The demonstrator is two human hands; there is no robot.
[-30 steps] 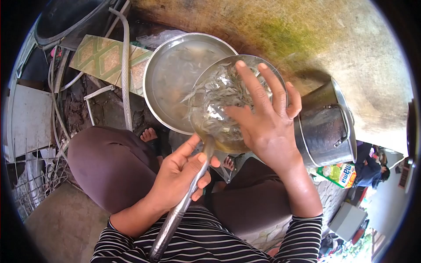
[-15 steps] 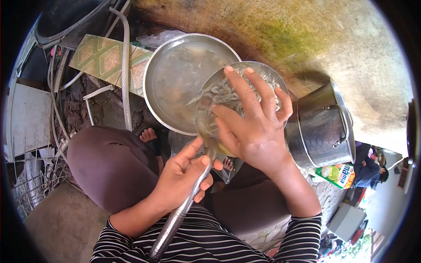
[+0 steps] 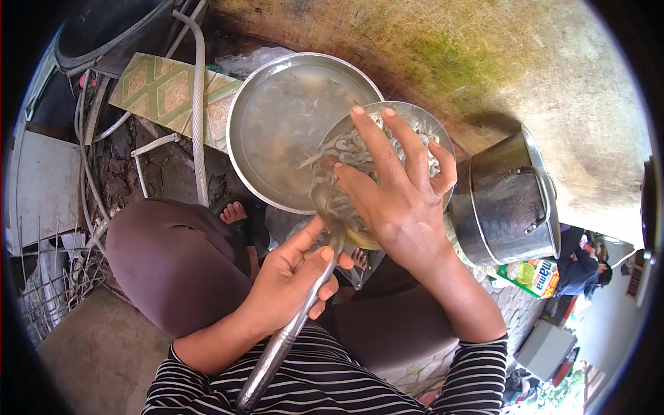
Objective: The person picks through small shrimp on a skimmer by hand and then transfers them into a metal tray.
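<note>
My left hand is wrapped round the metal handle of a long-handled skimmer, close to its wide round head. Small grey shrimp fill that head, partly covered by my right hand. The right hand's fingers are spread over the shrimp, and its thumb side reaches down among them; whether it pinches one is hidden. Just beyond, the skimmer's head overlaps the right rim of a large metal basin. Cloudy water with several pale shrimp stands in the basin.
A tall metal pot with a side handle stands right of the skimmer. Behind rises a stained wall. Leftward are a hose, tiles and a dark tub. A green packet lies at right, near another person.
The skimmer's head has shifted slightly down and right. My right hand has moved a little left over the shrimp, fingers still spread. My left hand keeps its hold on the handle.
</note>
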